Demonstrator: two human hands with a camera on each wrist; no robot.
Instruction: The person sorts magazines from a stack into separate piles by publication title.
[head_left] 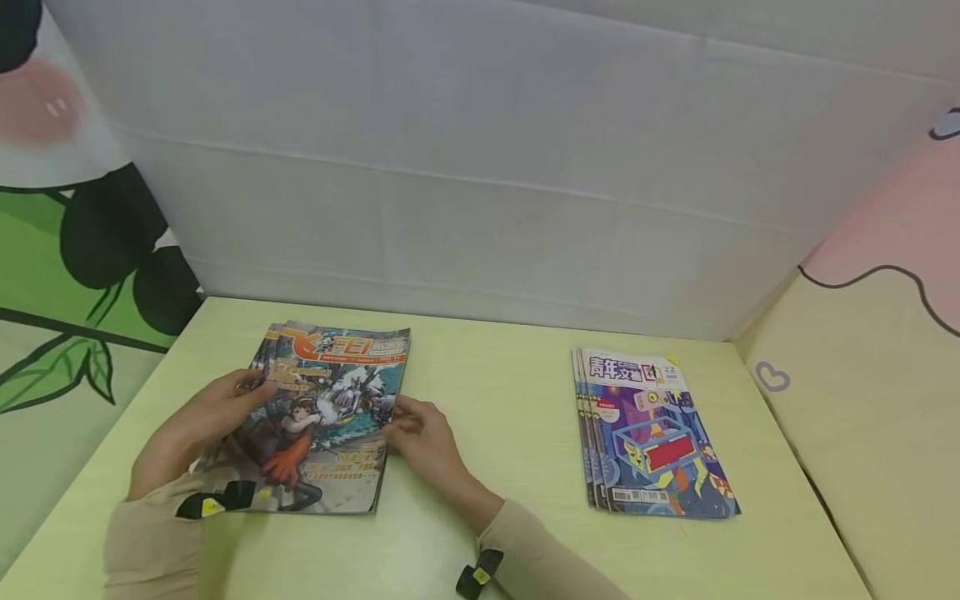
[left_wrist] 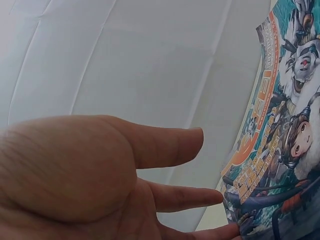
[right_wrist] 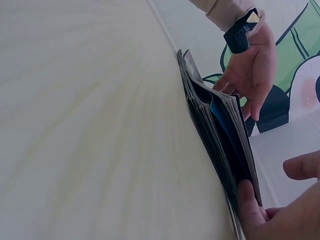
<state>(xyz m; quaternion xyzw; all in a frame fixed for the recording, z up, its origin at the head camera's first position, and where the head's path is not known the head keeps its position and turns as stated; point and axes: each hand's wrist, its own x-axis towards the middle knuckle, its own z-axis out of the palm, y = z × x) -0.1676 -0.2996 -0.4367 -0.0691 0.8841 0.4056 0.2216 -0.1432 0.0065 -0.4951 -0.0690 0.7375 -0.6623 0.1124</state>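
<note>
A small stack of magazines [head_left: 322, 425] with an orange FEI title stands at the left of the table. My left hand [head_left: 213, 408] is at the stack's left side. Its fingertips touch the cover's edge in the left wrist view, fingers straight and thumb raised apart. On the opposite side, my right hand [head_left: 427, 437] touches the right edge. In the right wrist view its fingers [right_wrist: 249, 205] press against the page edges, with the thumb held away. A dark gap separates the upper and lower magazines there. Some of each hand's fingertips are hidden.
A second stack of magazines [head_left: 652, 442], purple and blue, lies slightly fanned at the right of the pale yellow table [head_left: 495, 400]. A white fabric wall [head_left: 480, 192] rises behind the table. Painted panels stand at both sides.
</note>
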